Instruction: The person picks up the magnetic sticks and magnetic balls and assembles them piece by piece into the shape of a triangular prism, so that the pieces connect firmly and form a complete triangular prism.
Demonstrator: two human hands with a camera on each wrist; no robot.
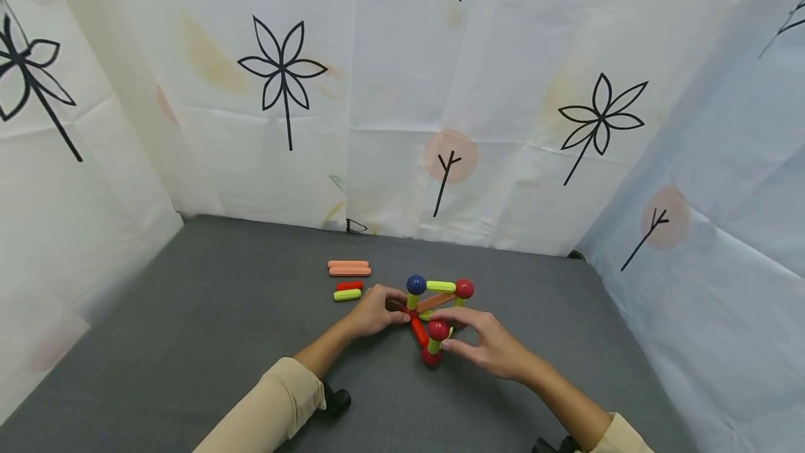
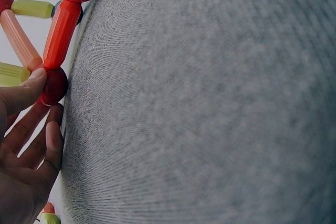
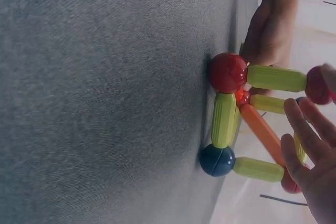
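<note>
"Head view: right of centre on the grey table (image 1: 207, 341), a multicoloured plastic rod-and-ball frame (image 1: 436, 302); right hand (image 1: 487, 342) pinches its near upper red ball (image 1: 438, 330)!"
"Left wrist: left hand (image 2: 23, 182) grips its left lower red ball (image 2: 55, 87)!"
"Right wrist: glossy blue ball (image 3: 217, 161), low right!"

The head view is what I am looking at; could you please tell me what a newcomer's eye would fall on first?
Probably the bright ball-and-rod frame on the grey table, between the left hand and right hand. Next might come the black flowers on the white fabric behind. Loose rods lie left of the frame.
</note>
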